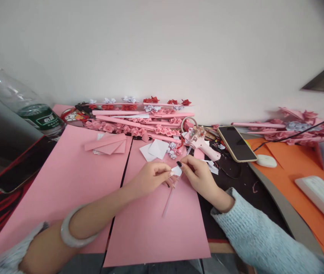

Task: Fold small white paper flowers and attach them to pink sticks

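Note:
A small folded piece of white paper (176, 171) is held over the pink sheet between my two hands. The fingers and thumb of my left hand (152, 178) pinch its left side. My right hand (198, 176) closes on its upper right side, thumb and forefinger together. Beneath the hands a thin translucent stick (167, 203) lies slanted on a pink paper sheet (156, 236). White paper squares (159, 148) lie just beyond my left hand. A pink glue gun (203, 146) rests beyond my right hand.
Pink paper rods (119, 121) and paper flowers (164, 131) are heaped along the wall. Folded pink paper (112, 144) lies left of centre. A bottle (40, 110) stands far left. To the right are a phone (236, 142), a white mouse (266, 161) and orange paper (290, 179).

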The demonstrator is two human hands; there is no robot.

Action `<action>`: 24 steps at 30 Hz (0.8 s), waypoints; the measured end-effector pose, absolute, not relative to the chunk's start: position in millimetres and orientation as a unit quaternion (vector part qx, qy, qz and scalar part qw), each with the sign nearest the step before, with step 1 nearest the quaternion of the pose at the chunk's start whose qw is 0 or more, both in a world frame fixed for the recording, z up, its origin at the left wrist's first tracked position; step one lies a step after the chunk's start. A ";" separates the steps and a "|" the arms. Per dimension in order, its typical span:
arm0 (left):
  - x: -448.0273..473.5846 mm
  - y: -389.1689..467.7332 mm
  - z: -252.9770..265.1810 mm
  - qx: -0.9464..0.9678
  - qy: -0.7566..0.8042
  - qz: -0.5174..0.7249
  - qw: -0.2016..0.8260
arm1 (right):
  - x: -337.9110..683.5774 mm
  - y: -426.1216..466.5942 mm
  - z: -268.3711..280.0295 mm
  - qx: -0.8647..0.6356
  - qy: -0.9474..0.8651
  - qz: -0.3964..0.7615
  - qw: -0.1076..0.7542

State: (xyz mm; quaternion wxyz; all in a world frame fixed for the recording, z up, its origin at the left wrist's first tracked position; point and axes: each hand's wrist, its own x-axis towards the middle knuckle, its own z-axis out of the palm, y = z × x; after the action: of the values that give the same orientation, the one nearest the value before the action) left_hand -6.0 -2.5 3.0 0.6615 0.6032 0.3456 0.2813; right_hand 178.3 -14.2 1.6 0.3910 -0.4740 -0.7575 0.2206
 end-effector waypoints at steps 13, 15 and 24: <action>-7.5 -0.4 2.1 0.578 0.351 0.310 0.668 | 174.6 -18.3 8.7 -0.421 -0.793 0.104 0.427; -7.4 -0.7 2.5 0.579 0.352 0.311 0.666 | 174.4 -18.2 8.5 -0.423 -0.793 0.106 0.426; -6.5 0.3 2.1 0.557 0.368 0.337 0.664 | 175.8 -22.6 9.8 -0.416 -0.789 0.083 0.443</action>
State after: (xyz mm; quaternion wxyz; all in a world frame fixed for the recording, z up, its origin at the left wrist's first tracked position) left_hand -6.5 0.3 2.1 0.6641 0.5567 0.3676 0.3375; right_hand 175.8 -22.6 9.8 0.4434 -0.4164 -0.7894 0.0834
